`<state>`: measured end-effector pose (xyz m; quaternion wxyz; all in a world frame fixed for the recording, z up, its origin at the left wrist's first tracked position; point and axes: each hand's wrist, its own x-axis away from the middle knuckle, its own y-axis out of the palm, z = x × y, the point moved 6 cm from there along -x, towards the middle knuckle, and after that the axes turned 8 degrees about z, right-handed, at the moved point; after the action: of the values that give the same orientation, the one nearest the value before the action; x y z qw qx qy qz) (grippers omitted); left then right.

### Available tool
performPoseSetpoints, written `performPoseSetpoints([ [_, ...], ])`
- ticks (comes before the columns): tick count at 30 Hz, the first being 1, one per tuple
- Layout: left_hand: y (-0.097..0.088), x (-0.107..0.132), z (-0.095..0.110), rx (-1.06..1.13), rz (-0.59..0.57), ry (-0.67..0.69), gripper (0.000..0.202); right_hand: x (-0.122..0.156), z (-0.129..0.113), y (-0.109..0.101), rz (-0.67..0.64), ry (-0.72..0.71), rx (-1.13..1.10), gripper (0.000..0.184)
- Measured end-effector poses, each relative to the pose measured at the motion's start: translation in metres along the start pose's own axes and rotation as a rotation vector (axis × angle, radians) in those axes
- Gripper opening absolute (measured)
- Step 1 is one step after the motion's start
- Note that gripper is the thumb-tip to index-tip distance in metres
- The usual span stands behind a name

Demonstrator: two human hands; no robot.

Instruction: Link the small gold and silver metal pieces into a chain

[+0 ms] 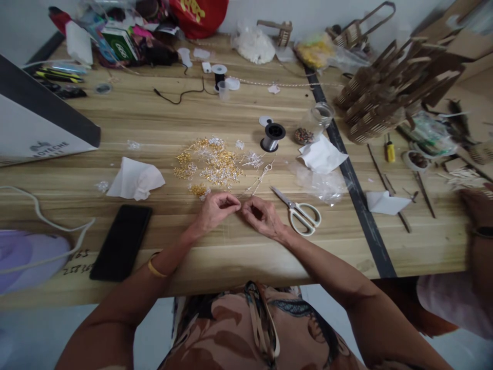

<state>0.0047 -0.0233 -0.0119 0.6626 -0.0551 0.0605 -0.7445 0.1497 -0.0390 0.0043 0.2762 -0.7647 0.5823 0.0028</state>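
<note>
My left hand (pixel 219 209) and my right hand (pixel 262 217) meet fingertip to fingertip above the table, each closed in a pinch. A thin beaded strand (pixel 262 176) runs from the pinched fingers of my right hand up and away to a small loop. Whatever sits between my left fingertips is too small to make out. Just beyond the hands lies a spread of gold and clear beads (pixel 221 165), with a small gold cluster (pixel 198 190) by my left hand. White-handled scissors (pixel 298 210) rest, slightly opened, to the right of my right hand.
A wire spool (pixel 273 136), clear jar (pixel 318 121) and white paper (pixel 322 155) lie farther right. A black phone (pixel 121 241) and crumpled tissue (pixel 135 180) are at left. Woven baskets (pixel 375 103) crowd the back right; another person's arm (pixel 481 231) shows at the right edge.
</note>
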Motion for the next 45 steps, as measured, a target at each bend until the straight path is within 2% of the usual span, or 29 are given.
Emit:
performPoseSetpoints([
  [26, -0.0002, 0.0002, -0.0019, 0.031, 0.018, -0.023, 0.012, -0.0005, -0.0029, -0.0001, -0.023, -0.014, -0.021, 0.006],
  [45, 0.0, 0.0016, 0.0026, -0.004, 0.012, 0.02, 0.012, 0.0, -0.001, 0.0006, -0.023, 0.007, -0.012, 0.009],
])
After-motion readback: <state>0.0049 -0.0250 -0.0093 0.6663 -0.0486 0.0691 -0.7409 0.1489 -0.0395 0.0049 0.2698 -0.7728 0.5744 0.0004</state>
